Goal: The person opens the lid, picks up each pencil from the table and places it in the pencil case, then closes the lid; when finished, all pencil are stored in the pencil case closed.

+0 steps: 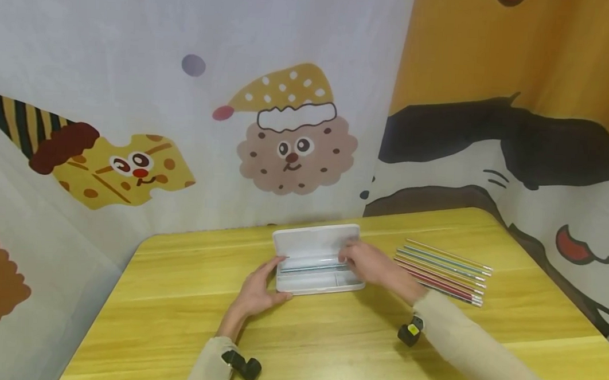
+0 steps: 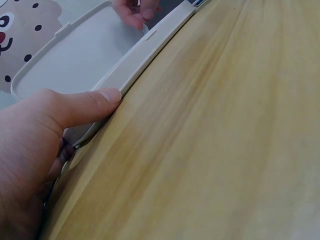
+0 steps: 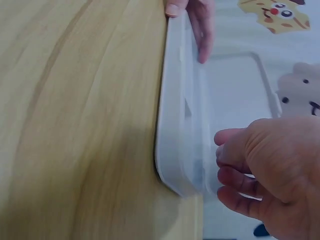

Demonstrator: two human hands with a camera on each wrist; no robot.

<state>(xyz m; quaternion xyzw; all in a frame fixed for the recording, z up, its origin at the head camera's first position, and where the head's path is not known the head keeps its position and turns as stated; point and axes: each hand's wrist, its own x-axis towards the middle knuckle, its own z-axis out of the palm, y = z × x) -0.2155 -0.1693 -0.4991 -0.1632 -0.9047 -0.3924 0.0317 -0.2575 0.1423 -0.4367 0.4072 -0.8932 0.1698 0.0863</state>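
Note:
A white pencil case [image 1: 307, 283] lies on the table with its hinged lid [image 1: 314, 241] raised at the back. Inside it, a bluish pencil [image 1: 310, 268] runs lengthwise. My left hand [image 1: 256, 288] grips the case's left end, thumb [image 2: 107, 96] on the front wall and fingers round toward the back. Over the right end of the case is my right hand [image 1: 370, 263], near the lid's right edge. In the right wrist view its fingers [image 3: 240, 182] are loosely bent, and nothing shows between them.
Several pencils [image 1: 447, 272] with white eraser ends lie side by side on the yellow wood-grain table [image 1: 173, 321], right of the case and partly behind my right forearm. A curtain [image 1: 206, 196] with cartoon prints hangs behind the table.

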